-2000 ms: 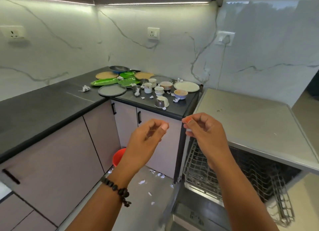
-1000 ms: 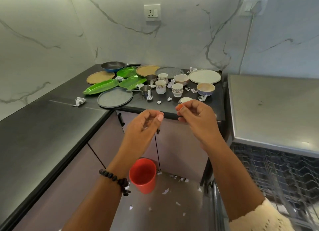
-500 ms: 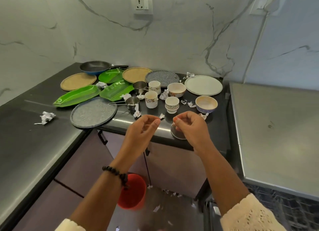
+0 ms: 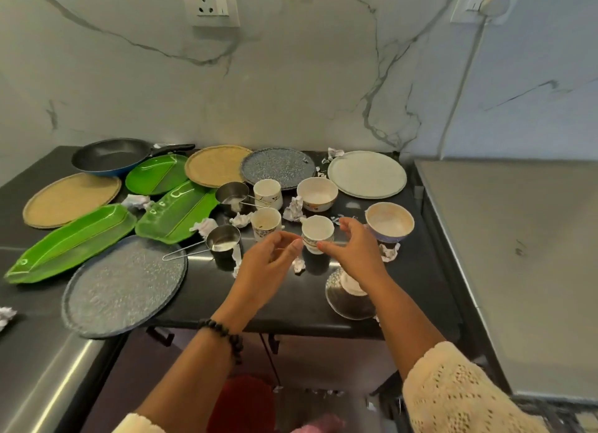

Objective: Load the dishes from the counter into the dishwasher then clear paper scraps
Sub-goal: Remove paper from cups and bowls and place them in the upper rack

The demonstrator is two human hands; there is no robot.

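Dirty dishes crowd the black counter [image 4: 207, 300]. A small patterned cup [image 4: 317, 233], stacked in another, stands between my two hands. My left hand [image 4: 270, 264] hovers just left of it, thumb and fingers curved apart and holding nothing. My right hand [image 4: 352, 250] reaches in from the right with its fingers spread, close to the cup. Two more cups [image 4: 266, 221] [image 4: 267, 191], two bowls [image 4: 317, 193] [image 4: 390, 221] and a tipped steel bowl [image 4: 348, 300] stand around. Crumpled paper scraps [image 4: 299, 266] [image 4: 293, 208] lie among them.
Several plates [image 4: 367, 174] [image 4: 124, 285] [image 4: 216, 165], green trays [image 4: 71, 241] [image 4: 176, 211], a pan [image 4: 111, 156] and steel measuring cups [image 4: 223, 241] fill the left and back. The dishwasher's grey top [image 4: 504, 254] is at the right. A red bin [image 4: 242, 403] and scraps lie on the floor.
I have come closer to the counter and both hands have moved forward to the small cup. The right hand's fingers have spread from a pinch.
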